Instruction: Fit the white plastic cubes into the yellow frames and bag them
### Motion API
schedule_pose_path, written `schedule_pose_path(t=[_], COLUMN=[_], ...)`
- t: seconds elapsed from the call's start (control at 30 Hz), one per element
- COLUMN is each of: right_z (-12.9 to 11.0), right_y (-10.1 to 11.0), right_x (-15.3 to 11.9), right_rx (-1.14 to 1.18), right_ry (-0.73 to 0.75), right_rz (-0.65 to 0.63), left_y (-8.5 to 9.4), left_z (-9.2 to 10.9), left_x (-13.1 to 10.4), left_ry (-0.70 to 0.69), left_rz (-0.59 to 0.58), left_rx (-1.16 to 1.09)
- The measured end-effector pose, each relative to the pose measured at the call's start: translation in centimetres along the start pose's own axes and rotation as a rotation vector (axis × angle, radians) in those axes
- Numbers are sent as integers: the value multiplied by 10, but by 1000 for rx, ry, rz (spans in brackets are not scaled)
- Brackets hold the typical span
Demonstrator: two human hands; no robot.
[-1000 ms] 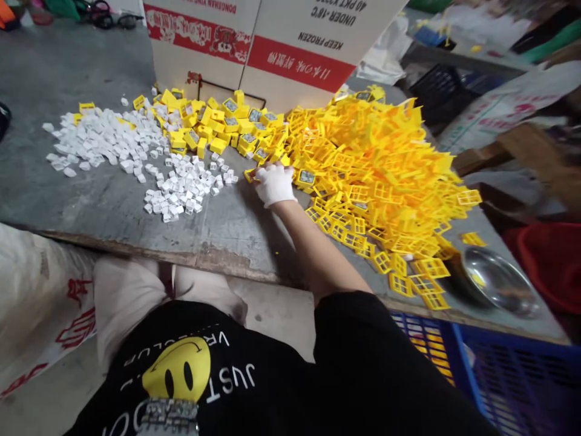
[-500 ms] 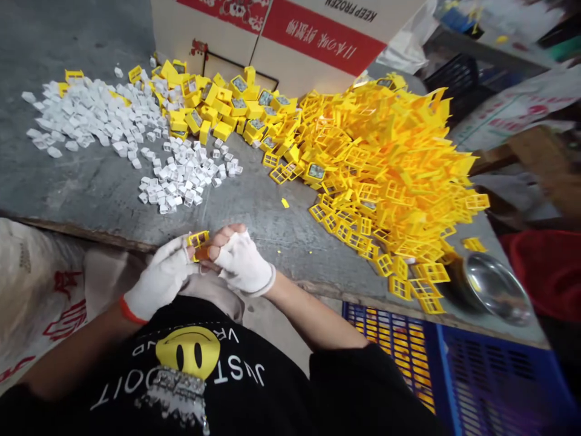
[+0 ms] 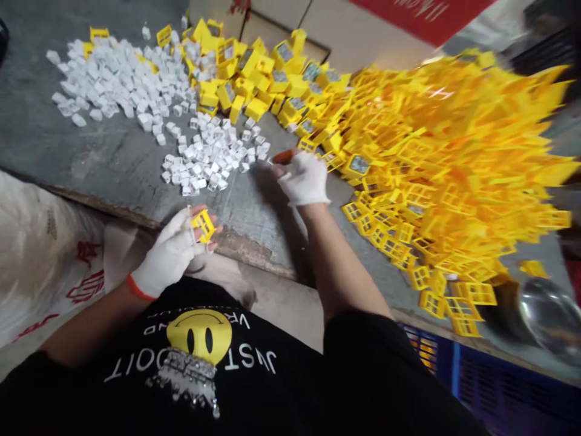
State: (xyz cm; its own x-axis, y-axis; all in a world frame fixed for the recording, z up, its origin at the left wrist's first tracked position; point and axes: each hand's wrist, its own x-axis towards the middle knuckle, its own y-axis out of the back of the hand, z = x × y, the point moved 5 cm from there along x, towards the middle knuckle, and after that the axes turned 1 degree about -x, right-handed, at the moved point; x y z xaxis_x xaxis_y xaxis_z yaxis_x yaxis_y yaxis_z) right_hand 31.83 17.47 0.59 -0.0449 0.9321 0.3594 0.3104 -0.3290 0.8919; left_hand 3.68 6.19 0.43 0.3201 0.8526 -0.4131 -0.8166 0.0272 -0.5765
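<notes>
My left hand [image 3: 175, 245], in a white fingerless glove with an orange cuff, holds a yellow plastic window-frame piece [image 3: 203, 226] near the table's front edge. The piece rests against the fingers. Over the table, my gloved right hand [image 3: 302, 175] points left, its fingertips apart at the right edge of the small white plastic blocks [image 3: 204, 151]. One of its fingers is covered in orange. Nothing shows clearly between these fingers. Behind the right hand lie yellow box-shaped pieces [image 3: 256, 108], some with grey patterned panels.
A large heap of yellow window frames [image 3: 454, 163] covers the table's right side. More white pieces [image 3: 118, 79] spread at the far left. A carton [image 3: 345, 36] stands behind. At right sits a metal bowl [image 3: 549, 312], with a blue crate [image 3: 503, 381] below the table edge.
My right hand has left the left hand and moved forward and right to the white blocks. The left hand keeps the yellow piece, now turned. The view has shifted.
</notes>
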Motion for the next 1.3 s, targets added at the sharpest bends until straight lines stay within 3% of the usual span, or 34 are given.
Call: schedule_pose_path(t=[0.07,0.17,0.23,0.3,0.5,0.6,0.67,0.77,0.87,0.93,1.07,1.2,1.3], right_z=[-31,-93,-119,-130,-135,-125,-101,-53,-37,-40,-55,-99,-131], right_y=[19,39,44,42,36,30,20,4,-17,-25,-8,20,20], right_x=[-38,-85,-101,-108,-115,-103,-76,-20,22,31,3,-54,-87], right_rx=[153,440,521,527,513,453,294,-18,-130,-141,-48,277,392], right_ry=[23,236,303,311,403,460,334,-8,-12,39,33,234,332], right_rz=[67,59,100,121,41,-102,-184,-207,-312,-370,-282,-118,-58], left_y=[-2,-5,-4,-1,6,9,10,12,13,13,14,9,6], left_z=[-4,-7,-8,-8,-10,-12,-13,-11,-10,-10,-13,-17,-20], left_x=[2,4,2,-1,-8,-9,-9,-10,-9,-9,-8,-7,-8], left_ry=[-12,-66,-116,-139,-90,-4,53,77,66,55,71,102,138], left_rz=[-12,-61,-79,-78,-82,-44,-4,46,84,99,125,50,-47], left_rx=[21,55,65,67,31,-31,-60,-74,-79,-75,-61,-57,-65])
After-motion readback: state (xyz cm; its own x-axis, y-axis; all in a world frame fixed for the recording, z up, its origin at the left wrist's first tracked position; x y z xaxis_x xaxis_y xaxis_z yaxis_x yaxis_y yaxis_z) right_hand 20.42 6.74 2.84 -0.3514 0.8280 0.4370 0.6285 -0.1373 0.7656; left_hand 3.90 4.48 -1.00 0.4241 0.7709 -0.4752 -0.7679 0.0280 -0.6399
